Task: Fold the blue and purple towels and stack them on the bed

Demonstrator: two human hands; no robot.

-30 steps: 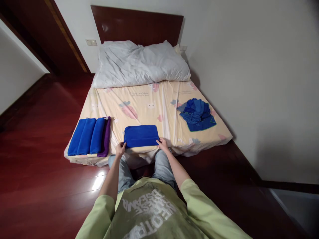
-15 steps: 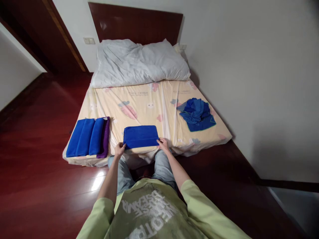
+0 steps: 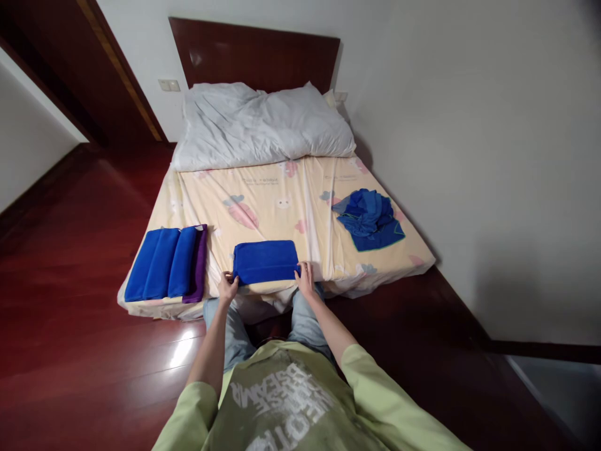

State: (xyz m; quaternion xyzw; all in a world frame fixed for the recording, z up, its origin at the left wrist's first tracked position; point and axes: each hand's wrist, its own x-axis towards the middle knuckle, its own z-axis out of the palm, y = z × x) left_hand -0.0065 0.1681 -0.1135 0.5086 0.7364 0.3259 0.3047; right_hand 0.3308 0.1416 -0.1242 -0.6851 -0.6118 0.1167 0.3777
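Note:
A folded blue towel (image 3: 265,261) lies flat near the front edge of the bed, its long side toward me. My left hand (image 3: 228,286) pinches its near left corner. At the near right corner, my right hand (image 3: 305,277) grips the same towel between thumb and fingers. To the left, several folded blue towels (image 3: 157,263) lie side by side in a row, with a folded purple towel (image 3: 198,266) at the row's right end. A crumpled heap of blue cloths (image 3: 369,219) with green edging sits on the right part of the bed.
The bed (image 3: 282,219) has a cream sheet with carrot prints. A white quilt (image 3: 267,128) is bunched at the far end, before a dark wooden headboard (image 3: 253,53). The wall (image 3: 469,188) runs along the right; reddish wooden floor (image 3: 70,282) extends on the left.
The view has tilted slightly, so the scene sits a little lower. Both hands stay at the towel's near corners, their fingers shifted slightly. The towel is still flat and folded.

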